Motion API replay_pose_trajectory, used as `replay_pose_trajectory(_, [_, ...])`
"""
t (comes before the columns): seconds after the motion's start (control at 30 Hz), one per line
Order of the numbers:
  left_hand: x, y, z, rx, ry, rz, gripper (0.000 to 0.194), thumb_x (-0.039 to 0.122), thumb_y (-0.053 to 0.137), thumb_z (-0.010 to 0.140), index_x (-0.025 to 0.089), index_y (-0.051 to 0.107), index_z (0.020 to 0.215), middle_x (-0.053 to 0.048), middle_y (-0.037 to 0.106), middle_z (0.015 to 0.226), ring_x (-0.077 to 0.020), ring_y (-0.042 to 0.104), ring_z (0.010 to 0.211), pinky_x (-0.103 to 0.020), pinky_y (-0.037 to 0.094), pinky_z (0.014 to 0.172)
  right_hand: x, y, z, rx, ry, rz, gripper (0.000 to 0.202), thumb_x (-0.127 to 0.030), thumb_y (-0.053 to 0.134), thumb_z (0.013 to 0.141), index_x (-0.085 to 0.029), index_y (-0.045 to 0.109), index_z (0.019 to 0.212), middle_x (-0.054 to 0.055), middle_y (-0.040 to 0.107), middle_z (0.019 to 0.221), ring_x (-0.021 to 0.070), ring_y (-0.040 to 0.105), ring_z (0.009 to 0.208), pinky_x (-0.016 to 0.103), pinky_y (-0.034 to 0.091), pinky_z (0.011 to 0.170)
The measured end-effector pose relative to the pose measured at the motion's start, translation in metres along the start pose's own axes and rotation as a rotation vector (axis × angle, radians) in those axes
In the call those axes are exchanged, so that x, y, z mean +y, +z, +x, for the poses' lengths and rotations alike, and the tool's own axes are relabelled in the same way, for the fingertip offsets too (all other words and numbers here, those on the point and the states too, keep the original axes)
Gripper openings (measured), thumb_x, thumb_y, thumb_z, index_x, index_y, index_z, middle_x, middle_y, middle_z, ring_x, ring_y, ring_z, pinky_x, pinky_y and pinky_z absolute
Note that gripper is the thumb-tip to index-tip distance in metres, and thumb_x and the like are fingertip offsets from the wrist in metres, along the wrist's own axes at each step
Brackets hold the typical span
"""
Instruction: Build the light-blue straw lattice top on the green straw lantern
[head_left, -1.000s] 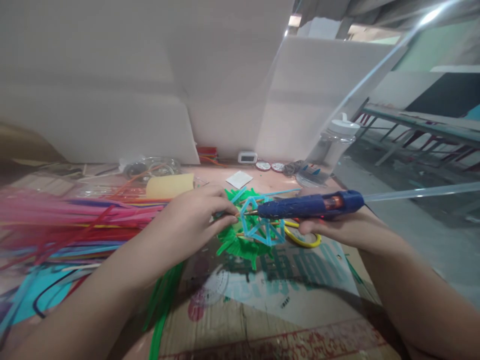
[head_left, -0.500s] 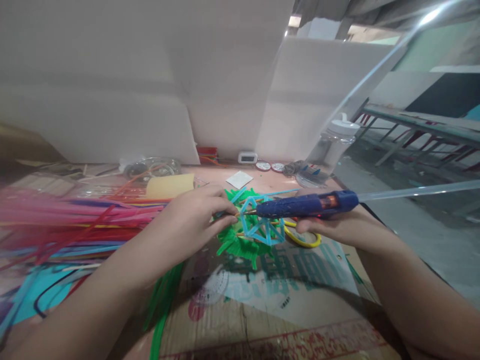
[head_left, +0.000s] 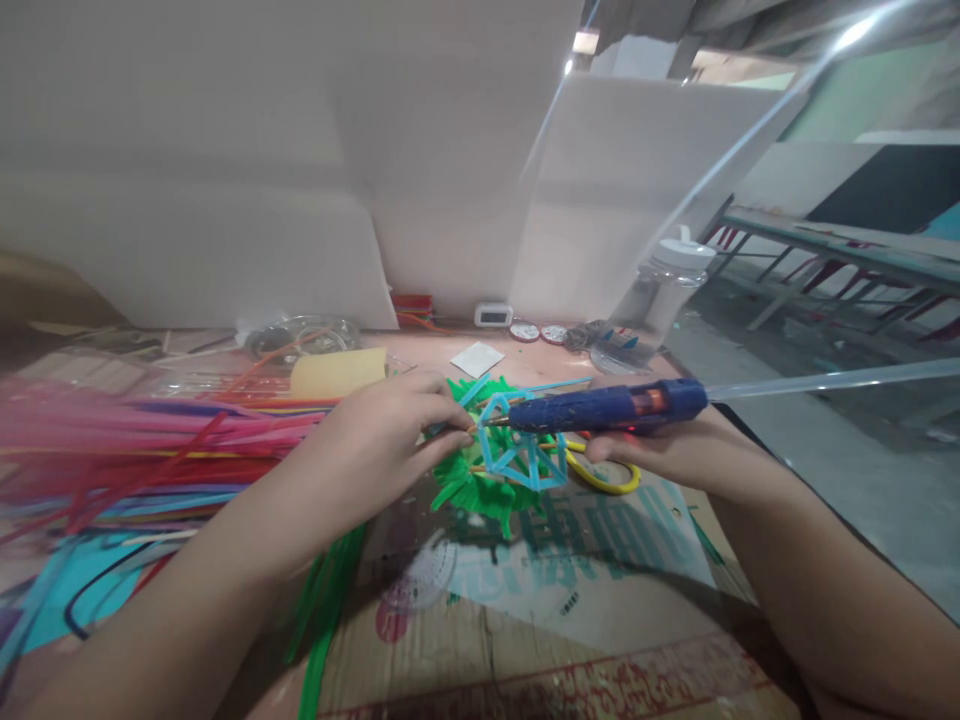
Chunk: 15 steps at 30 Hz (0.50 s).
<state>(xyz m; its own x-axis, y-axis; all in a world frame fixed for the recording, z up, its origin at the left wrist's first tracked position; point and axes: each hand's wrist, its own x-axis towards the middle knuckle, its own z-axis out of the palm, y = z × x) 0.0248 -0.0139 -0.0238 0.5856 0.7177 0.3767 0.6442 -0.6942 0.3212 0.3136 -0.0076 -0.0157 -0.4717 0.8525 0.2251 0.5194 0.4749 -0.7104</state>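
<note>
The left hand (head_left: 401, 430) pinches at the left edge of the blue frame (head_left: 534, 468), over green fringe (head_left: 480, 497) on the bench (head_left: 536, 358); the right hand (head_left: 667, 455) grips a glue gun (head_left: 581, 408), nozzle beside those fingertips, so a slip could burn them.

Workshop: craft space, its tools and materials showing
Worktable (head_left: 529, 358): glue gun (head_left: 577, 408), coloured pipe cleaners (head_left: 187, 428)
Background: long table (head_left: 840, 243), grey floor (head_left: 825, 445)

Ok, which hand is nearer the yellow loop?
Right. The right hand, holding the blue glue gun, is by the yellow loop, its thumb overlapping the upper edge in view. The left hand is farther off to the left, across the light-blue frame.
</note>
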Motion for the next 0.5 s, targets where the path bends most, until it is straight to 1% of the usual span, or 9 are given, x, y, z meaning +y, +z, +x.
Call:
replay_pose_trajectory(0.17, [0.000,0.000,0.001,0.005,0.005,-0.009,0.014,0.024,0.063,0.093,0.022,0.077,0.091,-0.002,0.069,0.088,-0.0169,0.064,0.081,-0.027,0.043,0.068,-0.004,-0.002,-0.001,-0.049,0.079,0.012,0.044,-0.064,0.077,0.072,-0.021,0.067,0.070,0.003,0.068,0.070,0.0201,0.063,0.066,0.030,0.051,0.056])
replay_pose_trajectory(0.23, [0.000,0.000,0.000,0.003,0.002,-0.009,0.013,0.022,0.064,0.093,0.021,0.077,0.091,-0.002,0.069,0.088,-0.0169,0.064,0.081,-0.027,0.043,0.068,-0.004,-0.002,-0.001,-0.044,0.094,-0.016,0.047,-0.067,0.076,0.071,-0.021,0.067,0.070,0.004,0.069,0.071,0.0209,0.063,0.067,0.032,0.051,0.058])
replay_pose_trajectory(0.37, [0.000,0.000,0.000,-0.002,-0.003,-0.010,0.013,0.023,0.065,0.093,0.021,0.077,0.090,-0.002,0.068,0.086,-0.0170,0.064,0.080,-0.027,0.042,0.067,0.002,-0.003,-0.002,-0.011,0.096,-0.060,0.048,-0.070,0.074,0.070,-0.023,0.065,0.071,0.003,0.068,0.074,0.0228,0.064,0.071,0.035,0.053,0.067])
replay_pose_trajectory(0.5, [0.001,0.000,0.000,0.000,-0.009,-0.016,0.013,0.023,0.065,0.094,0.020,0.077,0.090,-0.001,0.068,0.086,-0.0167,0.064,0.079,-0.027,0.042,0.068,0.007,-0.004,-0.004,-0.023,0.080,-0.084,0.046,-0.070,0.074,0.070,-0.025,0.068,0.075,0.003,0.068,0.073,0.0241,0.065,0.075,0.036,0.055,0.071])
